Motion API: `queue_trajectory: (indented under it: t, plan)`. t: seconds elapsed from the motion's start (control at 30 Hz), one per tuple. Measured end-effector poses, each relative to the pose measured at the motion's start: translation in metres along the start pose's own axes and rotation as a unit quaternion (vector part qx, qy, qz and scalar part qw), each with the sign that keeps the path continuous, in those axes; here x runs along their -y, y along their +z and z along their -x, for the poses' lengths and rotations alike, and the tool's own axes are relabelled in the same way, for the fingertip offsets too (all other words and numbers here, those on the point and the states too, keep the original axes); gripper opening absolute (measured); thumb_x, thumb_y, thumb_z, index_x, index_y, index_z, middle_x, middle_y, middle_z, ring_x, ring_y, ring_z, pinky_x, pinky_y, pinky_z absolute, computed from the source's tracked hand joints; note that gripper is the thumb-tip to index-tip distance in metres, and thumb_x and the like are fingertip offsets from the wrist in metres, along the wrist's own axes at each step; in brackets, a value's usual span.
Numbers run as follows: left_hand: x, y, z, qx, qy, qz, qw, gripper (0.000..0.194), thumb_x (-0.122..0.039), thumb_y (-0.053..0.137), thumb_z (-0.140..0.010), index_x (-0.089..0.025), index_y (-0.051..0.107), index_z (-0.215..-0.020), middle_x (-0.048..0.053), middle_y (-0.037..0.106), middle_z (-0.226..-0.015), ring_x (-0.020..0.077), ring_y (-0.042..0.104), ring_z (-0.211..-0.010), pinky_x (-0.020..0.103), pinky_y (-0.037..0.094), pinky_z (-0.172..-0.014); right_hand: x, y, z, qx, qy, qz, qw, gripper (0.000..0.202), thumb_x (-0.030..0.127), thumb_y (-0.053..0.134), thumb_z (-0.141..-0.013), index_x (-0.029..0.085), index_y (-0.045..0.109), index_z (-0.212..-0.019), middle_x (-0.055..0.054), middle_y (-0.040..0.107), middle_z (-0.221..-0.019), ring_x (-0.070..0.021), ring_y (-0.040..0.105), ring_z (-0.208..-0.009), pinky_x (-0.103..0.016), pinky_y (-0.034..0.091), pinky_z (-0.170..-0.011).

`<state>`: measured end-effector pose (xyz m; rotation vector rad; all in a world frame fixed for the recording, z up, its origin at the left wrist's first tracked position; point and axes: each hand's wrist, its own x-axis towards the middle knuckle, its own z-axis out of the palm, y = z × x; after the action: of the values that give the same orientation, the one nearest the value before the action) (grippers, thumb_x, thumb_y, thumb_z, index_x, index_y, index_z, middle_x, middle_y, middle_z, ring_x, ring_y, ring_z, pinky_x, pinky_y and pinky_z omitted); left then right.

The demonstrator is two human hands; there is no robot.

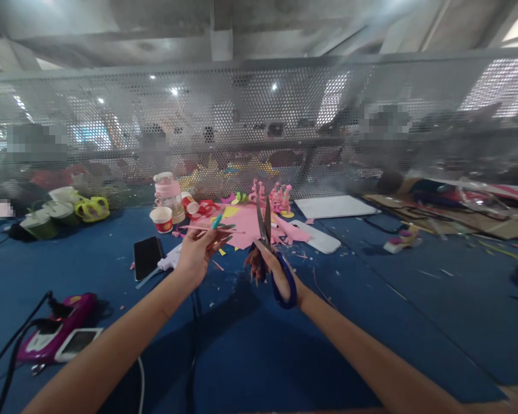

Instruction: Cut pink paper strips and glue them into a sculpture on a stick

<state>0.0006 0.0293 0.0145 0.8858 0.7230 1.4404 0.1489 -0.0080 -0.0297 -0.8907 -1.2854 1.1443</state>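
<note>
Raised over the blue table (237, 356), my left hand (201, 250) pinches a thin pink strip (237, 231), which points to the right. My right hand (274, 267) is wrapped round the blue handles of a pair of scissors (265, 221). Their blades point up and stand slightly apart, and the strip's end lies to their left, not between them. Behind both hands lies pink sheet material (244, 221) with small cut scraps around it. Several small pink figures (280, 198) stand at the back of the sheet.
Left of my left hand are a black phone (147, 259), a white glue gun (171, 258), a paper cup (161, 219) and a pink-topped bottle (168, 195). A purple power strip (58, 328) with cables sits front left. A perforated screen (224, 126) borders the back; cardboard (440, 218) lies right.
</note>
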Motion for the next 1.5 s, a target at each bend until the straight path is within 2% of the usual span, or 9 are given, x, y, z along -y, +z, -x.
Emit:
queue_trajectory:
  t: [0.13,0.27,0.5,0.83,1.03,1.17,1.33,1.5]
  plan:
    - [-0.001,0.001,0.000,-0.027,-0.015,0.014,0.999,0.022,-0.015,0.073,-0.053,-0.015,0.051,-0.053,-0.002,0.066,-0.058,0.0123,0.064,-0.063,0.025,0.050,-0.064,0.001,0.005,0.007,0.009,-0.010,0.053,0.998,0.037,0.056,0.048,-0.073,0.019,0.048,-0.073,0.003,0.048,-0.056,-0.0090,0.046,-0.044,-0.021,0.039,-0.039]
    - [-0.001,0.003,0.003,-0.020,-0.013,0.031,0.999,0.023,-0.015,0.075,-0.050,-0.015,0.052,-0.052,-0.004,0.065,-0.058,0.0112,0.063,-0.063,0.025,0.048,-0.066,0.001,0.010,0.012,0.018,-0.032,0.093,0.995,0.032,0.050,0.045,-0.078,0.018,0.046,-0.070,0.003,0.046,-0.057,-0.0090,0.045,-0.047,-0.022,0.040,-0.043]
    - [0.002,0.004,0.005,0.024,0.086,-0.021,0.996,0.024,-0.019,0.075,-0.050,-0.015,0.051,-0.051,-0.004,0.062,-0.053,0.0097,0.061,-0.059,0.021,0.047,-0.061,0.003,0.009,0.012,0.010,-0.065,0.137,0.988,0.032,0.048,0.041,-0.081,0.018,0.046,-0.070,0.003,0.045,-0.057,-0.0096,0.042,-0.048,-0.024,0.038,-0.047]
    - [0.009,-0.002,0.007,0.001,0.172,-0.116,0.978,0.017,-0.022,0.071,-0.057,-0.015,0.055,-0.056,-0.006,0.053,-0.051,0.0053,0.052,-0.051,0.016,0.041,-0.049,0.002,0.010,0.012,-0.004,-0.057,0.129,0.990,0.035,0.051,0.041,-0.080,0.018,0.045,-0.070,0.004,0.044,-0.056,-0.0080,0.042,-0.045,-0.021,0.038,-0.042]
    - [0.010,-0.001,0.011,-0.003,0.203,-0.150,0.968,0.014,-0.023,0.069,-0.060,-0.015,0.058,-0.059,-0.003,0.058,-0.056,0.0069,0.053,-0.054,0.017,0.041,-0.049,0.004,0.010,0.013,-0.016,-0.045,0.136,0.989,0.039,0.054,0.039,-0.079,0.018,0.045,-0.067,0.004,0.043,-0.051,-0.0078,0.043,-0.041,-0.020,0.038,-0.039]
    - [0.011,-0.003,0.010,0.008,0.212,-0.167,0.963,0.010,-0.023,0.068,-0.062,-0.017,0.063,-0.067,-0.002,0.062,-0.063,0.0078,0.056,-0.059,0.017,0.044,-0.054,0.010,0.011,0.013,-0.002,-0.009,0.144,0.989,0.041,0.057,0.038,-0.077,0.019,0.044,-0.063,0.005,0.042,-0.047,-0.0095,0.045,-0.037,-0.022,0.040,-0.036]
    - [0.015,-0.006,0.008,0.022,0.213,-0.180,0.960,0.010,-0.024,0.070,-0.059,-0.017,0.066,-0.065,-0.001,0.064,-0.061,0.0091,0.055,-0.058,0.018,0.043,-0.053,0.008,0.008,0.011,0.003,0.007,0.182,0.983,0.031,0.047,0.052,-0.073,0.018,0.047,-0.064,0.004,0.048,-0.048,-0.0119,0.052,-0.040,-0.021,0.043,-0.036]
    - [0.019,-0.009,0.008,0.015,0.219,-0.203,0.954,0.008,-0.024,0.069,-0.060,-0.017,0.066,-0.064,-0.002,0.062,-0.058,0.0084,0.053,-0.054,0.017,0.042,-0.048,0.005,0.006,0.010,-0.015,0.006,0.205,0.979,0.038,0.050,0.042,-0.079,0.018,0.046,-0.057,0.003,0.046,-0.042,-0.0123,0.052,-0.036,-0.020,0.041,-0.033]
